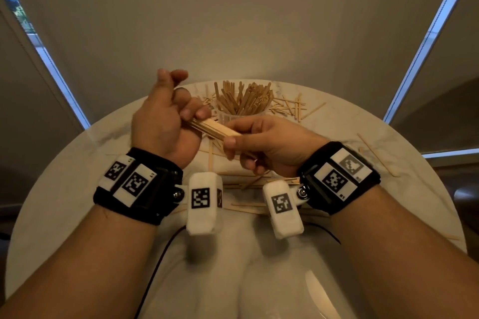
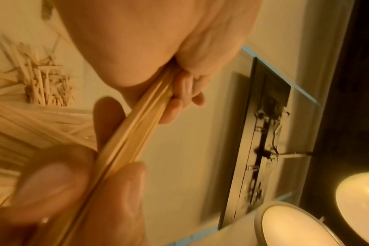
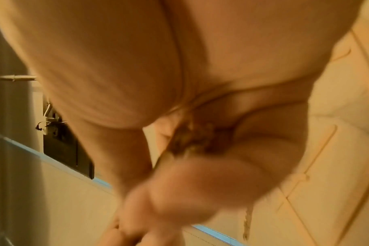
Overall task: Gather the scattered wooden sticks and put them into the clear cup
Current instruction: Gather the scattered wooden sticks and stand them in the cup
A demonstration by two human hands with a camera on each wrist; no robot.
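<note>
Sticks fill the clear cup (image 1: 239,114), which stands upright at the far side of my round marble table (image 1: 77,163). I use that cup as my landmark. Just in front of it, raised off the table, I hold a tidy bundle of wooden sticks (image 1: 215,128) with both hands. My left hand (image 1: 166,122) curls its lower fingers round the bundle's left end, while its forefinger and thumb lift up and away. My right hand (image 1: 264,142) pinches the bundle's right end between thumb and fingertips. In the left wrist view the bundle (image 2: 124,146) runs diagonally between both grips, the sticks lying side by side.

Loose sticks (image 1: 287,106) lie scattered on the table right of the cup and behind it, more lie nearer to me than the cup, under my hands, and one long stick (image 1: 375,154) lies far right of it.

My black wristbands (image 1: 140,184) carry white tags with black square code patterns; small characters beside them are too tiny for me to read.
</note>
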